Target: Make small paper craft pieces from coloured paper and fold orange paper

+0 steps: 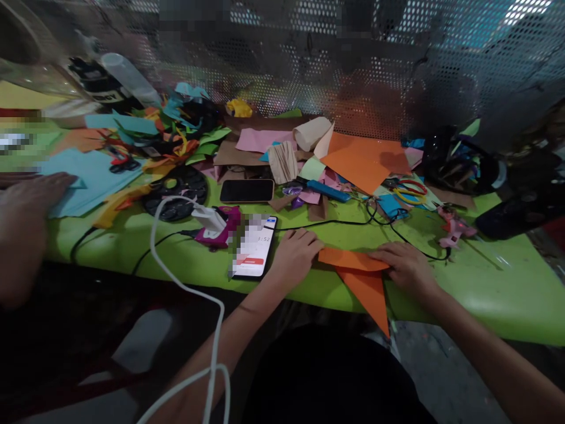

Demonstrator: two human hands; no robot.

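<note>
A folded orange paper (364, 281) lies at the near edge of the green table (485, 288), its point hanging over the edge toward me. My left hand (295, 253) lies flat on the table with its fingertips pressing the paper's left end. My right hand (404, 262) presses the paper's right end, fingers stretched along the fold. Neither hand grips anything.
A lit phone (255, 245) lies left of my left hand, a dark phone (247, 190) behind it. A white cable (185, 288) and black cable (353, 222) cross the table. Orange sheet (362, 159), scissors (408, 191), pink glue gun (452, 227), paper scraps. Another person's hand (26, 203) rests far left.
</note>
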